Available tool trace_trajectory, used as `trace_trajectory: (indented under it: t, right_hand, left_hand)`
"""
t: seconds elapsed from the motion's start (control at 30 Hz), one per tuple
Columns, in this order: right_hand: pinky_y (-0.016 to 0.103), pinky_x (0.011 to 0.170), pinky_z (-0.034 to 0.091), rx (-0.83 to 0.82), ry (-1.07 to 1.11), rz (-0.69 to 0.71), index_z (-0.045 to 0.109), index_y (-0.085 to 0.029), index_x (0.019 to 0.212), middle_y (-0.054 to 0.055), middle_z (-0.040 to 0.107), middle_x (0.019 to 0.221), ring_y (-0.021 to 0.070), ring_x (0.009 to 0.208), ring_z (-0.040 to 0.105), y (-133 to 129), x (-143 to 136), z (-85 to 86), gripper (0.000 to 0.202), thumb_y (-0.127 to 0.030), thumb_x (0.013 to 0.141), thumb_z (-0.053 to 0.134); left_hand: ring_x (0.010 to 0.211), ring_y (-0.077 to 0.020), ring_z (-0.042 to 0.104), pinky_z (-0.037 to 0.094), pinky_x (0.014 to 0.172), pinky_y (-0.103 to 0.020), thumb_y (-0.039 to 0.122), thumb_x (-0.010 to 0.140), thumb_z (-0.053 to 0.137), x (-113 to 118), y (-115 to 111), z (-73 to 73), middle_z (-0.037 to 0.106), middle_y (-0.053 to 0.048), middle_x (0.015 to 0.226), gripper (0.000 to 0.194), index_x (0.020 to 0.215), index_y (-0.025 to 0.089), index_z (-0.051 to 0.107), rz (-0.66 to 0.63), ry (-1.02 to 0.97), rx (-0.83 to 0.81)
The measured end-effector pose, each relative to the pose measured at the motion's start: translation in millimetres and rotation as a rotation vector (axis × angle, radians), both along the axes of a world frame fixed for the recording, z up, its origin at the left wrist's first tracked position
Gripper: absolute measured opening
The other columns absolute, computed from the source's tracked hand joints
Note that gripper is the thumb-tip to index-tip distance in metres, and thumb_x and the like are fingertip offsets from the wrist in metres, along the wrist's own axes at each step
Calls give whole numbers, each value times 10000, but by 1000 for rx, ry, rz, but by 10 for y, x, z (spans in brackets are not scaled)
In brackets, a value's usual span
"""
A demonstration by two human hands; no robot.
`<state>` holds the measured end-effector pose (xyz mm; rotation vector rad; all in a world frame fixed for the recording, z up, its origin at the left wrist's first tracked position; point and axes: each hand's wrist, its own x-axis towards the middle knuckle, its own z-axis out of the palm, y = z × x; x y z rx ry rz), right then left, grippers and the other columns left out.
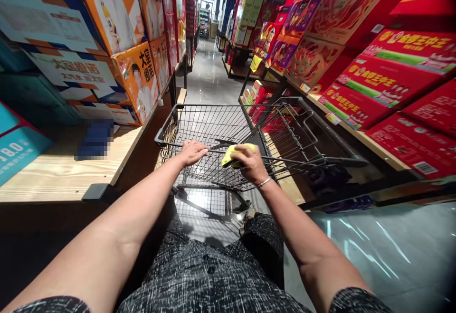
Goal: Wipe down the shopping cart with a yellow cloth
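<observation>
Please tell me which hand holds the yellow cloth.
The right hand, with a bracelet at the wrist, holds the yellow cloth; the left hand rests on the shopping cart without any cloth.

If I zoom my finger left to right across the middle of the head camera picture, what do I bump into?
Teal box → dark blue thing, blurred → left hand → right hand holding a yellow cloth → red boxes.

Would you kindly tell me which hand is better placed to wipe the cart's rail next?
Probably the right hand: it holds the yellow cloth at the rail, while the left hand rests there, no cloth visible.
</observation>
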<state>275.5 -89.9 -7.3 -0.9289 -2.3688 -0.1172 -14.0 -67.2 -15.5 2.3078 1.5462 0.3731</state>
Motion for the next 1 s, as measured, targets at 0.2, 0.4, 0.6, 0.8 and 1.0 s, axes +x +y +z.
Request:
trace_trajectory:
  t: [0.2,0.4,0.6,0.8,1.0]
  right_hand:
    - [431,889,380,-1,-116,-453,718,-248,1012,59,650,1165,277,1049,463,108,860,229,325,-143,729,598]
    - [546,1057,306,114,-43,-541,671,-198,1003,102,622,1195,343,1271,354,94,821,160,219,-272,820,576]
    - [467,1027,380,52,-248,-356,607,-197,1291,116,565,1293,338,1196,373,3,523,167,596,-454,765,719]
    - [434,951,401,4,-367,-268,585,-353,1376,58,572,1327,320,1202,351,20,-48,138,500,-266,884,588]
    - [405,914,401,-36,-310,-185,631,-326,1289,28,555,1367,309,1270,268,142,-1163,43,369,-239,967,472]
  left_hand:
    - [1164,-250,523,267,1036,-462,491,993,282,-63,78,-60,707,-31,1178,476,1098,295,703,-15,-20,23]
    - [1167,-258,524,256,1044,-466,527,971,320,-89,100,-64,711,-32,1142,468,1051,290,716,12,-55,36]
    - [1145,-260,532,242,1036,-473,545,965,320,-198,128,-71,719,-28,1098,482,962,275,719,22,-70,43]
    - [1147,-267,516,233,1019,-485,575,960,323,-316,156,-76,716,-4,1114,482,917,286,707,44,-56,47]
    - [1119,-290,526,299,966,-488,509,993,259,-346,163,-31,704,-30,1161,487,986,281,690,70,11,13]
